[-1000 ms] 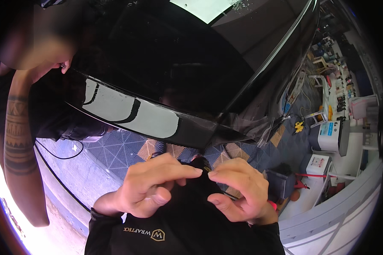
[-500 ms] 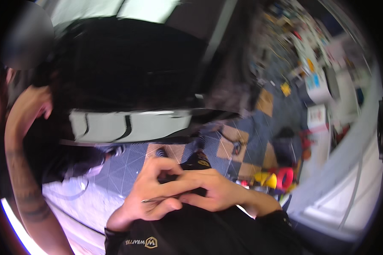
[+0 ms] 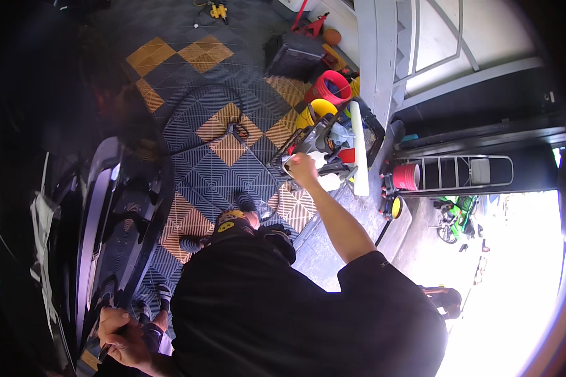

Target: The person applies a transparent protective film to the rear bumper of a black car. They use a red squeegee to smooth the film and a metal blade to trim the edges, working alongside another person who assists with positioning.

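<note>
My right hand point(image 3: 303, 169) is stretched out to a rolling cart point(image 3: 376, 129) on the right. Its fingers are curled beside a small white item at the cart's near edge; what they grip, if anything, is too small to make out. White bottles point(image 3: 330, 182) stand close to that hand, with a blue cloth point(image 3: 341, 134) and a long white roll point(image 3: 358, 151) beyond them. Low on the left, my left hand point(image 3: 121, 339) is closed around a slim dark tool point(image 3: 104, 352), mostly hidden by the fingers. That hand is beside a glossy black car point(image 3: 100, 232).
Behind the cart stand a yellow bucket point(image 3: 319, 110) and a red bucket point(image 3: 333, 87). A black hose point(image 3: 198, 88) loops across the tiled floor point(image 3: 207, 166). Another person's striped-sock feet point(image 3: 163, 294) are near my left hand. A stepladder point(image 3: 465, 173) lies across the right side.
My hands were together in front of me and are now far apart, the right one out at the cart. My view has swung right, from the car's panel to the cart and doorway.
</note>
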Tool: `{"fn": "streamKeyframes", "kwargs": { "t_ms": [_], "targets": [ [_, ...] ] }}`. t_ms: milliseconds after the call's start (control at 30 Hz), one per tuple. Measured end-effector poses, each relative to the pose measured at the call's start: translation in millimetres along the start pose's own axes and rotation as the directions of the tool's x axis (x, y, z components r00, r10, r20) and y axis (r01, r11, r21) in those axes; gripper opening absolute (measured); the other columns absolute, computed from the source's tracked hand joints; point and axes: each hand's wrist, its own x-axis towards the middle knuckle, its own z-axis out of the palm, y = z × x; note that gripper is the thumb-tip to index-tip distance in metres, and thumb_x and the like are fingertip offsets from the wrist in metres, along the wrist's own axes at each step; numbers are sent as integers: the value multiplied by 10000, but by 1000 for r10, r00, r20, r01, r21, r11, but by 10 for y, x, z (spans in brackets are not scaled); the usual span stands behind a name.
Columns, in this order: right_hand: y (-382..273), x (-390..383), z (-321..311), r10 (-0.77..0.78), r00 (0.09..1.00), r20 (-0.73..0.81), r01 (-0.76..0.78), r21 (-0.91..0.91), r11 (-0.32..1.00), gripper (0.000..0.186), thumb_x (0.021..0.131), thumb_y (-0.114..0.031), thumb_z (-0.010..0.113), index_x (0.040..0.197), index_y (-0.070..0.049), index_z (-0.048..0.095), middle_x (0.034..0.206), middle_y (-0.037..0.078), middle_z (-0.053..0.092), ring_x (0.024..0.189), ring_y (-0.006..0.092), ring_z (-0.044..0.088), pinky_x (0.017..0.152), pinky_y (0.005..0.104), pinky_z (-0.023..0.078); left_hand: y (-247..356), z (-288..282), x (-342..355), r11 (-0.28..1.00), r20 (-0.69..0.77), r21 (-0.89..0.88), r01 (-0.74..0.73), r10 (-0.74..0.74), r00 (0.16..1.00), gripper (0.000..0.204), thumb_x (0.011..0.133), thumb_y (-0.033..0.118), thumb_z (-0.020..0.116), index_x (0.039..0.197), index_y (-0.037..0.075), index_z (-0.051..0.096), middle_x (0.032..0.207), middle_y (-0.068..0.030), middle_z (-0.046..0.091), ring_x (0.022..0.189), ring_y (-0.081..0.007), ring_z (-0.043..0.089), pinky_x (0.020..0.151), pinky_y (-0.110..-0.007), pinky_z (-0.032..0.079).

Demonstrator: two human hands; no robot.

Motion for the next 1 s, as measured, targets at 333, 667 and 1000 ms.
{"fn": "streamKeyframes", "kwargs": {
  "t_ms": [333, 667, 1000],
  "targets": [
    [2648, 1875, -849, -206, 908, 364, 418, -791, 446, 373, 885, -99, 731, 1247, -191, 736, 1182, 128, 740, 1210, 322, 691, 1126, 631, 478, 570, 1600, 583, 990, 276, 27, 138, -140, 951, 593, 1156, 469, 524, 943, -36, 752, 771, -96, 683, 539, -96, 520, 518, -261, 344],
    [2643, 2528, -831, -418, 729, 543, 667, -700, 255, 793, 876, -159, 849, 1593, -92, 519, 1519, 185, 587, 1422, 369, 555, 1190, 599, 456, 646, 2014, 540, 989, 327, 39, 143, -148, 933, 287, 1139, 185, 563, 1189, -26, 752, 1014, -146, 725, 902, -305, 720, 818, -411, 553],
    [351, 2736, -1887, -95, 976, 195, 1, 437, 900, 772, 918, -171, 830, 1610, -93, 497, 1455, 151, 639, 1294, 341, 638, 1049, 560, 556, 411, 800, 150, 963, -423, 239, 128, -15, 906, 311, 1118, 184, 614, 1338, 7, 744, 866, -117, 645, 761, -243, 627, 741, -384, 510]
  ]
}}
